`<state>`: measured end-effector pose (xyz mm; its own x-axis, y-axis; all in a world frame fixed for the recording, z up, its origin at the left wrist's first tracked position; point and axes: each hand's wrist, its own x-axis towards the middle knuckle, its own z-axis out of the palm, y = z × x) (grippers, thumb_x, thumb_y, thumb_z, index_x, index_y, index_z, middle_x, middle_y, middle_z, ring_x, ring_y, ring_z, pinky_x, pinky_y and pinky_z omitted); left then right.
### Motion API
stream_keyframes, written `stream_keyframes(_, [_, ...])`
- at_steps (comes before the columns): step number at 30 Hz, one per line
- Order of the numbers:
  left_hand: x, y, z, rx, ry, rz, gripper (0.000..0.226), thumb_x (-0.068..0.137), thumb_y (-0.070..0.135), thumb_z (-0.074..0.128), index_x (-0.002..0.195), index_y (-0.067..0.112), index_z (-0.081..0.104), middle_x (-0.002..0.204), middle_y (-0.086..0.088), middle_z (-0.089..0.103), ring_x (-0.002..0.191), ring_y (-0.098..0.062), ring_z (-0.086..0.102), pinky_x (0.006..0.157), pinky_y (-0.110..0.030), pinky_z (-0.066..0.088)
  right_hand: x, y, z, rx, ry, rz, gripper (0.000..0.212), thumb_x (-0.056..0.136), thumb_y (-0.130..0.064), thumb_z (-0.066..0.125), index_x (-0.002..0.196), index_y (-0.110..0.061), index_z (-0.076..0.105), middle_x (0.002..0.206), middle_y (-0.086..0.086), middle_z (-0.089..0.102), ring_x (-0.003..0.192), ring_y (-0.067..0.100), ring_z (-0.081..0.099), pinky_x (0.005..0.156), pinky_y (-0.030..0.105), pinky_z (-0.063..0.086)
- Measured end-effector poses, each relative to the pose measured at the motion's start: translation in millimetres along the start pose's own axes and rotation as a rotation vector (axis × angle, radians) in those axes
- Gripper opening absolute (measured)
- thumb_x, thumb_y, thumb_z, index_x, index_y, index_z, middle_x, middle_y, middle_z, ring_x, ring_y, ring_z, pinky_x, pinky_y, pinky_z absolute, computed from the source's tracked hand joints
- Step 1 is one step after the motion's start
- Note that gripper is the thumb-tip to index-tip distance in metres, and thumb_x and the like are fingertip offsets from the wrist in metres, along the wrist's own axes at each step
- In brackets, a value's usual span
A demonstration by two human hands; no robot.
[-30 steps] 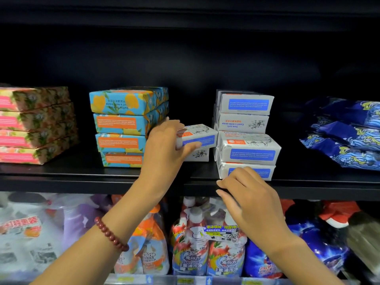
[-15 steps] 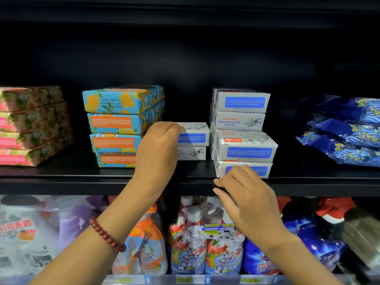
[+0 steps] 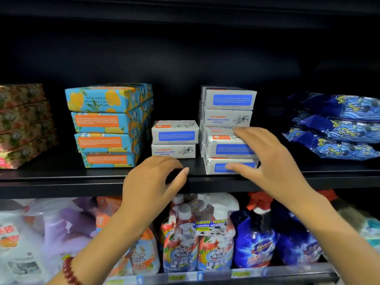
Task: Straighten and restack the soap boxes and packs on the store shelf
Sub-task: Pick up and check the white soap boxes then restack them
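Two white goat's milk soap boxes (image 3: 174, 138) sit stacked at mid-shelf. To their right stands a taller stack of white soap boxes (image 3: 228, 118), its lower boxes jutting forward unevenly. My left hand (image 3: 152, 182) hovers over the shelf's front edge just below the short stack, fingers loosely curled and holding nothing. My right hand (image 3: 267, 161) is spread in front of the tall stack's lower boxes, thumb by the bottom box and fingers by the third; contact is unclear. A stack of blue-and-yellow soap boxes (image 3: 107, 124) stands to the left, slightly staggered.
Floral pink boxes (image 3: 22, 124) are stacked at the far left of the black shelf (image 3: 61, 179). Dark blue soft packs (image 3: 339, 124) lie piled at the right. Detergent bottles and refill bags (image 3: 197, 239) fill the shelf below.
My left hand let go of the white box, which now sits on the short stack, and drew back to the shelf edge. My right hand lifted and spread in front of the tall stack.
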<state>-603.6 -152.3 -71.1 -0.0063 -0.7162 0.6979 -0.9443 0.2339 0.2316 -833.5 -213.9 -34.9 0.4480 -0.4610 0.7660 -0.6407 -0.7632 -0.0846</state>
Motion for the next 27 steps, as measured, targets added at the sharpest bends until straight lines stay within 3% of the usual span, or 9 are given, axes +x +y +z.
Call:
stream_keyframes(4, [0.9, -0.5, 0.2, -0.017, -0.015, 0.006, 0.044, 0.087, 0.054, 0.037, 0.089, 0.026, 0.071, 0.091, 0.014, 0.069, 0.091, -0.012, 0.063, 0.065, -0.029, 0.05, -3.7, -3.3, 8.2, 0.003, 0.104, -0.001, 0.048, 0.071, -0.021, 0.079, 0.113, -0.003, 0.062, 0.111, 0.007, 0.062, 0.106, 0.022, 0.051, 0.092, 0.025, 0.038])
stream_keyframes(7, [5.1, 1.3, -2.2, -0.168, 0.156, 0.044, 0.036, 0.088, 0.043, 0.047, 0.09, 0.016, 0.071, 0.091, 0.007, 0.069, 0.089, -0.014, 0.064, 0.073, -0.029, 0.05, -8.7, -8.6, 10.7, -0.081, 0.24, -0.066, 0.037, 0.075, -0.022, 0.072, 0.105, 0.0, 0.066, 0.101, 0.01, 0.065, 0.095, 0.026, 0.057, 0.081, 0.038, 0.047])
stream_keyframes(10, [16.4, 14.5, -11.5, -0.407, 0.258, -0.003, 0.034, 0.089, 0.043, 0.052, 0.077, 0.016, 0.069, 0.072, 0.011, 0.066, 0.072, -0.005, 0.061, 0.063, -0.022, 0.048, -12.5, -11.6, 9.4, -0.125, 0.317, -0.153, 0.032, 0.079, -0.018, 0.072, 0.101, 0.005, 0.067, 0.098, 0.016, 0.067, 0.091, 0.033, 0.062, 0.074, 0.044, 0.051])
stream_keyframes(12, [26.1, 28.0, -19.2, -0.528, 0.143, -0.127, 0.046, 0.082, 0.059, 0.049, 0.064, 0.02, 0.067, 0.059, 0.009, 0.064, 0.061, -0.005, 0.061, 0.06, -0.021, 0.049, -12.2, -15.6, 7.0, -0.139, 0.377, -0.221, 0.028, 0.082, -0.015, 0.07, 0.1, 0.007, 0.067, 0.097, 0.018, 0.067, 0.092, 0.033, 0.063, 0.077, 0.043, 0.052])
stream_keyframes(14, [36.3, 37.7, -25.5, -0.671, -0.041, -0.272, 0.053, 0.071, 0.069, 0.053, 0.059, 0.02, 0.069, 0.057, 0.003, 0.066, 0.056, -0.009, 0.064, 0.065, -0.03, 0.057, -9.1, -21.8, 4.0, -0.145, 0.445, -0.294, 0.022, 0.086, -0.011, 0.065, 0.098, 0.008, 0.068, 0.096, 0.018, 0.067, 0.094, 0.031, 0.061, 0.082, 0.041, 0.051])
stream_keyframes(17, [43.7, 45.4, -32.1, -0.951, -0.224, -0.363, 0.042, 0.066, 0.055, 0.069, 0.073, 0.013, 0.074, 0.07, -0.006, 0.072, 0.065, -0.016, 0.068, 0.072, -0.034, 0.059, -3.4, -29.6, 0.8, -0.163, 0.504, -0.393, 0.016, 0.084, -0.003, 0.065, 0.098, 0.004, 0.068, 0.093, 0.02, 0.067, 0.095, 0.028, 0.057, 0.087, 0.037, 0.047])
stream_keyframes(19, [42.7, 46.1, -33.8, -1.131, -0.229, -0.363, 0.039, 0.065, 0.036, 0.08, 0.082, 0.002, 0.072, 0.08, -0.009, 0.074, 0.077, -0.021, 0.071, 0.07, -0.031, 0.059, -1.8, -30.8, -2.6, -0.172, 0.494, -0.43, 0.023, 0.082, -0.006, 0.069, 0.102, -0.002, 0.06, 0.096, 0.02, 0.067, 0.098, 0.027, 0.056, 0.09, 0.037, 0.045])
stream_keyframes(23, [34.0, 42.1, -35.5, -1.016, -0.015, -0.167, 0.03, 0.07, 0.029, 0.081, 0.091, 0.011, 0.072, 0.087, 0.0, 0.075, 0.082, -0.015, 0.072, 0.07, -0.026, 0.058, -2.7, -34.0, -18.0, -0.065, 0.379, -0.242, 0.051, 0.081, -0.039, 0.069, 0.116, -0.005, 0.055, 0.114, 0.012, 0.06, 0.111, 0.023, 0.051, 0.1, 0.03, 0.038])
stream_keyframes(27, [30.5, 39.5, -38.0, -1.027, 0.033, -0.044, 0.031, 0.07, 0.024, 0.079, 0.098, 0.017, 0.068, 0.097, 0.005, 0.073, 0.092, -0.009, 0.069, 0.074, -0.021, 0.055, 5.5, -36.1, -32.8, 0.257, 0.137, 0.086, 0.07, 0.07, -0.04, 0.074, 0.13, -0.012, 0.051, 0.12, -0.011, 0.055, 0.114, 0.0, 0.048, 0.095, 0.007, 0.032])
